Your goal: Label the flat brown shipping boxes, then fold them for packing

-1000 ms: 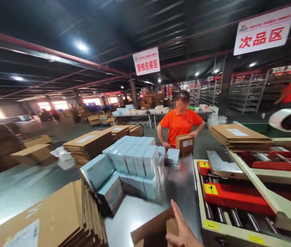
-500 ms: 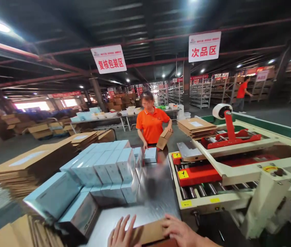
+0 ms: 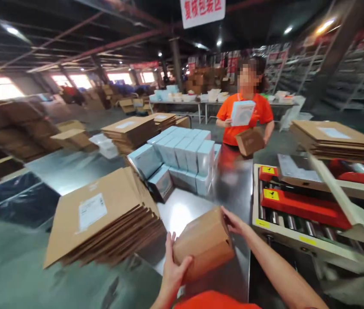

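A brown cardboard box [image 3: 204, 242] is held between my two hands, slightly tilted over the metal table [image 3: 180, 210]. My left hand [image 3: 174, 262] grips its left end, thumb on the near side and fingers along the far side. At the box's right end, my right hand [image 3: 233, 223] is closed on the edge, its fingers partly hidden behind the cardboard. Beyond the box, light-blue product boxes [image 3: 182, 154] stand stacked in rows. To the left lies a pile of flat cardboard cartons [image 3: 104, 214] with a white label on top.
Across the table a co-worker [image 3: 246, 116] in an orange shirt holds a light-blue box [image 3: 243, 113] and a brown carton [image 3: 250, 141]. A roller conveyor machine [image 3: 307, 210] borders the table's right side. More flattened cartons [image 3: 336, 135] lie on the machine.
My view has swung left and down. The cardboard box is now wholly in view between my hands. The co-worker has lifted a light-blue box from the table.
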